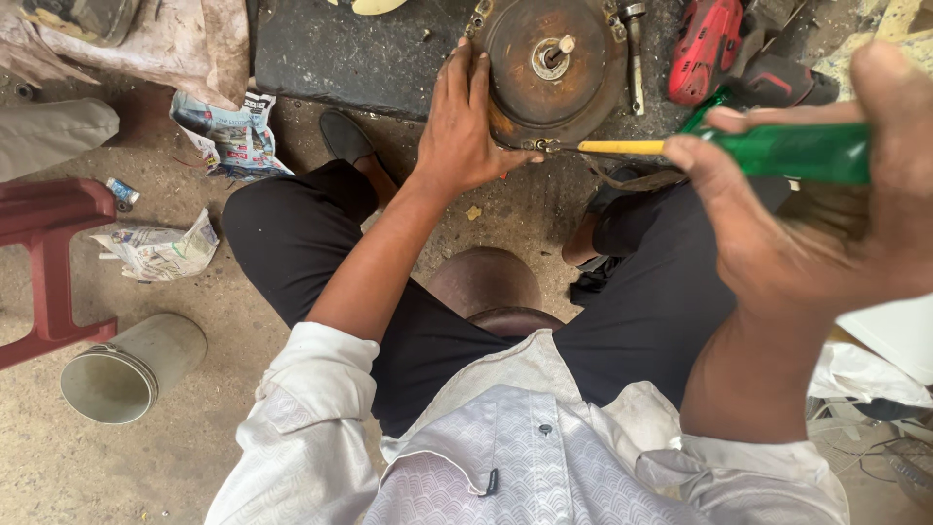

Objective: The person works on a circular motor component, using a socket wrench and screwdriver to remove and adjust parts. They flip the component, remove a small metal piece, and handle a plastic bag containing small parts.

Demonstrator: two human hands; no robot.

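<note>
Left hand [465, 126] lies flat, fingers spread, on the rusty disc [554, 68] (right hand [807, 233] grips the green-handled screwdriver [768, 151]).

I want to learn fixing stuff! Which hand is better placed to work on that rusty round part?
Probably the right hand: it holds the green screwdriver, tip at the rusty disc edge. The left hand rests flat, steadying it.
</note>
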